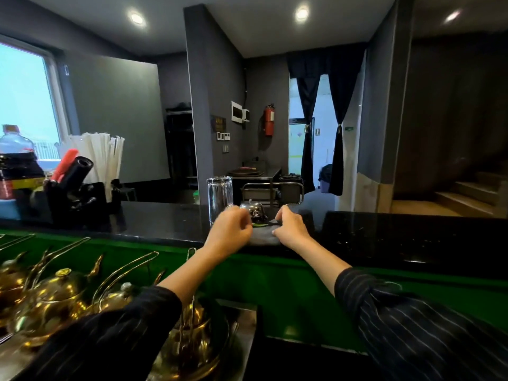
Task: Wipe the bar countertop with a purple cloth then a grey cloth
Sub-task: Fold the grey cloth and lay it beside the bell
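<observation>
Two hands meet over a folded grey cloth that lies flat on the black worktop, close to its near edge. The left hand sits at the cloth's left side with its fingers curled in tight; whether they pinch the cloth I cannot tell, since the hand covers that edge. The right hand rests on the cloth's right side, fingers bent and pinched on the far right corner. Both forearms reach up from dark striped sleeves.

Just behind the cloth stands a small shiny metal bell, with a sliver of something green at its base. A tall clear glass stands upright just left of the bell, behind the left hand.

Farther left along the worktop is a black holder stuffed with white paper-wrapped straws, a red thing and a black roll. A big bottle of dark liquid stands at the far left by the window.

Below the worktop runs a green panel, and lower left sit several brass kettles with looped handles. Across the room, a red fire extinguisher hangs on the grey wall beside a curtained doorway.
</observation>
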